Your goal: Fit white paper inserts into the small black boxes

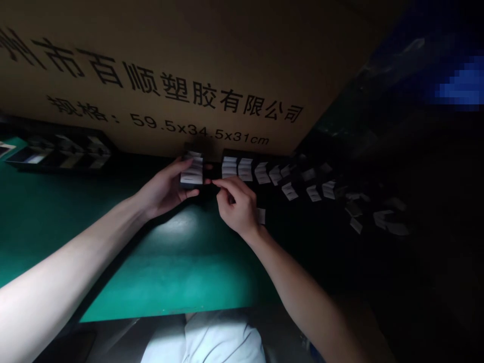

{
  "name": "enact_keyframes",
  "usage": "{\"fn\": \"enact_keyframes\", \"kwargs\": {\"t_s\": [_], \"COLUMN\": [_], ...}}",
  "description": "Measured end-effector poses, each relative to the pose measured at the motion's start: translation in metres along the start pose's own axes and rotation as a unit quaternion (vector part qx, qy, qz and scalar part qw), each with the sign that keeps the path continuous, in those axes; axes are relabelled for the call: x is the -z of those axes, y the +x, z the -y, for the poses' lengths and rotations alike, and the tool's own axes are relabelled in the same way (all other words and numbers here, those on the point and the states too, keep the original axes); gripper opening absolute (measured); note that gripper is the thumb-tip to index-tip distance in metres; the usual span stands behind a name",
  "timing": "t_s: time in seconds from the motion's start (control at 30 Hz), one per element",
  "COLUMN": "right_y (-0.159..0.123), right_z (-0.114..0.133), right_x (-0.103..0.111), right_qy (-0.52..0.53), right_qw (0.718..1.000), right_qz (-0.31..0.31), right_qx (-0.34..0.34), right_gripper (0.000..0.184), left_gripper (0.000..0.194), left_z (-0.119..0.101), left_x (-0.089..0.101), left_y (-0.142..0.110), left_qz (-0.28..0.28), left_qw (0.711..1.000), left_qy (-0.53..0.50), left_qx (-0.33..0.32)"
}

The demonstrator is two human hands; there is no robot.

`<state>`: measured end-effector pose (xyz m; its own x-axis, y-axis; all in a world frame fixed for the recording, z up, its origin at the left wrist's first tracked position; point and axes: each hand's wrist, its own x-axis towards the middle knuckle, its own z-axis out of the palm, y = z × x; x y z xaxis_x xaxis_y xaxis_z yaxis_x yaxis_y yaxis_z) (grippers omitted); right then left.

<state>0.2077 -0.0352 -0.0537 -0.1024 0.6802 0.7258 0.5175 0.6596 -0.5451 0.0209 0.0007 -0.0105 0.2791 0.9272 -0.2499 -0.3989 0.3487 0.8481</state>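
Note:
My left hand (166,189) grips a small dark box-like piece with a white, ridged face (192,171), thumb over its top and fingers under and beyond it. Just to the right, my right hand (239,204) is curled in a pinch, its fingertips close to the piece's lower right corner. Whatever those fingertips may hold is too small and dark to make out. Beyond the right hand stands a row of similar dark pieces with white faces (245,170). A small white piece (261,216) shows beside the right wrist.
A large cardboard box (227,60) with printed characters rises behind the green work surface (181,272). At the left lies a black compartmented tray (60,159). More white-faced pieces (313,192) are scattered into the shadow at the right.

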Motion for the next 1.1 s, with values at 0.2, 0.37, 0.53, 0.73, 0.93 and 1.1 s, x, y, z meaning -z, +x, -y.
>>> {"fn": "enact_keyframes", "kwargs": {"t_s": [0.2, 0.37, 0.53, 0.73, 0.93, 1.1], "right_y": [-0.003, -0.004, 0.000, 0.020, 0.033, 0.024], "right_z": [-0.002, -0.003, 0.001, -0.007, -0.029, -0.026], "right_x": [-0.002, -0.002, 0.005, 0.056, 0.107, 0.118], "right_qy": [-0.026, -0.023, -0.020, 0.027, 0.029, -0.061], "right_qw": [0.999, 0.999, 0.999, 0.986, 0.936, 0.896], "right_qz": [0.026, 0.031, 0.021, 0.108, 0.277, 0.355], "right_qx": [-0.019, -0.027, -0.030, -0.122, -0.215, -0.261], "right_gripper": [0.029, 0.027, 0.028, 0.023, 0.018, 0.037], "left_gripper": [0.021, 0.027, 0.029, 0.032, 0.033, 0.036], "left_z": [0.004, 0.004, 0.004, 0.006, 0.006, 0.006], "left_x": [0.002, 0.001, 0.002, 0.005, 0.003, 0.005], "left_y": [0.003, 0.003, 0.002, 0.002, 0.002, 0.001], "left_qz": [-0.003, 0.004, 0.006, 0.002, -0.022, -0.018], "left_qw": [1.000, 1.000, 1.000, 0.999, 0.999, 0.999], "left_qy": [0.019, 0.020, 0.022, 0.035, 0.045, 0.049], "left_qx": [-0.007, -0.007, -0.008, -0.010, -0.016, -0.012]}}
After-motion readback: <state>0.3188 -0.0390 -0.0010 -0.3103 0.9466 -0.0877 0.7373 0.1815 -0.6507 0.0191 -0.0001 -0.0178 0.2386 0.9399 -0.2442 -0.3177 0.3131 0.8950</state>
